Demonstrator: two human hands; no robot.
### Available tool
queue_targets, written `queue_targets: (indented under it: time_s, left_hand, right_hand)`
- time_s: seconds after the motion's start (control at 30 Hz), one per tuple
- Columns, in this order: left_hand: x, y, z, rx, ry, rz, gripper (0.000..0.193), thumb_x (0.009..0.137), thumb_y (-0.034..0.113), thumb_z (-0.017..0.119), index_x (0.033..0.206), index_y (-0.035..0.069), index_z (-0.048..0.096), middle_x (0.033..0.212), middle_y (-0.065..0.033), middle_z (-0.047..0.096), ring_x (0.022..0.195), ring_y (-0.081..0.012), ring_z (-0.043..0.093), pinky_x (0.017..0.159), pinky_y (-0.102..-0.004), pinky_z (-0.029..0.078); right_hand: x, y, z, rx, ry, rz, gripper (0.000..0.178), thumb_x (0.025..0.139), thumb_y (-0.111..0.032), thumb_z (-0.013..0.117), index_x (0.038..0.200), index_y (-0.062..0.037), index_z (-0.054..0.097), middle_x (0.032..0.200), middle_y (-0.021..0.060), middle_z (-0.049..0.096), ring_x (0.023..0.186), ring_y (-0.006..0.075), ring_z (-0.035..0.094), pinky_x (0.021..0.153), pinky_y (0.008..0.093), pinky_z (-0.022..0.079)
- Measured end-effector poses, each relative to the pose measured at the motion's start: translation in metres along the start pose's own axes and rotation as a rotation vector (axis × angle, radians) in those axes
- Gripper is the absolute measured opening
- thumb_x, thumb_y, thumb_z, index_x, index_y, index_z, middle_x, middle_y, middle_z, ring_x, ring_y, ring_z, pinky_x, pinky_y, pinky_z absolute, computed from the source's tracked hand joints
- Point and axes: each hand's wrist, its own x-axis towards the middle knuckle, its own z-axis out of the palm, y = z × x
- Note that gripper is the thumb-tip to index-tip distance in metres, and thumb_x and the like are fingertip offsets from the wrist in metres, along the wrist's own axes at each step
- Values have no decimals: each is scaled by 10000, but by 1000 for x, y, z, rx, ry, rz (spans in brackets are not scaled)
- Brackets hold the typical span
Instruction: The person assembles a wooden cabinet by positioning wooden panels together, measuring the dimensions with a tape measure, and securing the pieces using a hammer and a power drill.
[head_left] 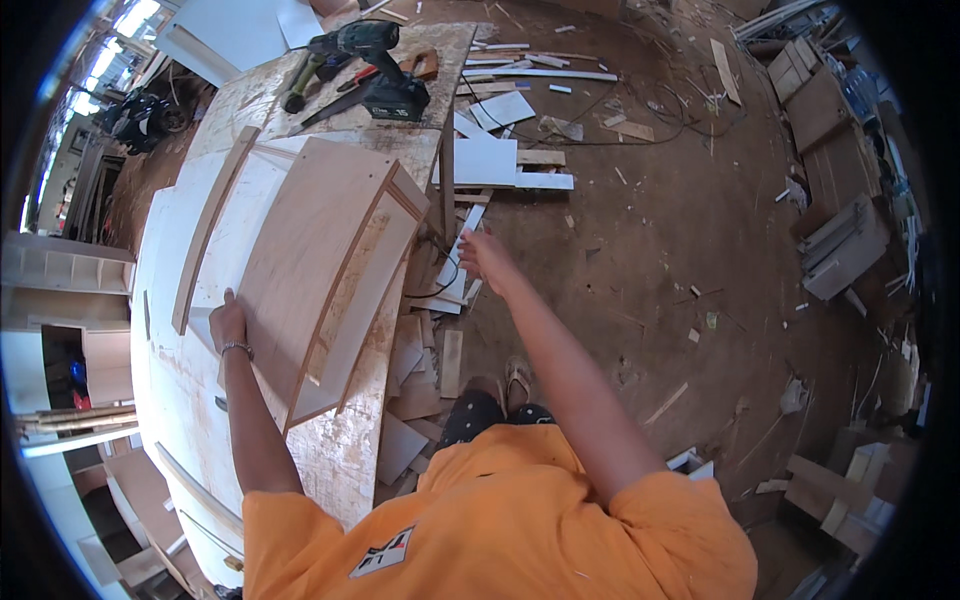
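A shallow wooden drawer-like box (310,230) lies tilted on the workbench (420,130), its plain plywood face up and its framed side toward my right. My left hand (228,322) is closed on its left edge; part of the fingers is hidden. My right hand (482,255) hangs in the air off the bench's right side, holding nothing, with its fingers loosely apart. Beneath that hand a white strip (455,270) lies among offcuts. Left of the box, a narrow wooden strip (215,230) rests on a white panel (165,260).
A cordless drill (370,65), a handsaw (335,103) and a hammer-like tool (298,90) lie at the bench's far end. White and wooden offcuts (490,160) litter the floor beside the bench. A cable (650,138) trails across the floor. Cabinets (70,265) stand at the left.
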Motion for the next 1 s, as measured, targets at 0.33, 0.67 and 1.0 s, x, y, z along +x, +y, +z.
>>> queue_targets:
  time_s: [0.33, 0.67, 1.0]
  left_hand:
    - [-16, 20, -11, 55, 64, -74, 679, 986, 513, 471, 891, -116, 709, 911, -346, 675, 893, -483, 664, 821, -532, 474]
    - [-19, 17, -8, 63, 103, -111, 634, 1010, 470, 472, 877, -102, 711, 867, -339, 664, 827, -492, 644, 776, -531, 464]
    - [-47, 59, 15, -48, 391, 129, 369, 1003, 288, 562, 1176, -33, 616, 1198, -227, 633, 1069, -404, 582, 942, -487, 437]
  right_hand:
    - [131, -9, 79, 430, -99, 387, 817, 977, -719, 335, 1464, -77, 467, 1493, 130, 465, 1392, 291, 389, 1154, 482, 297]
    - [108, -7, 89, 779, -363, 454, 809, 1010, -675, 299, 1551, -76, 339, 1576, 183, 387, 1460, 361, 346, 1231, 484, 210]
    - [121, -115, 27, -348, -84, 331, 549, 985, -411, 585, 1413, -82, 482, 1242, 134, 643, 1169, 253, 606, 1020, 405, 465]
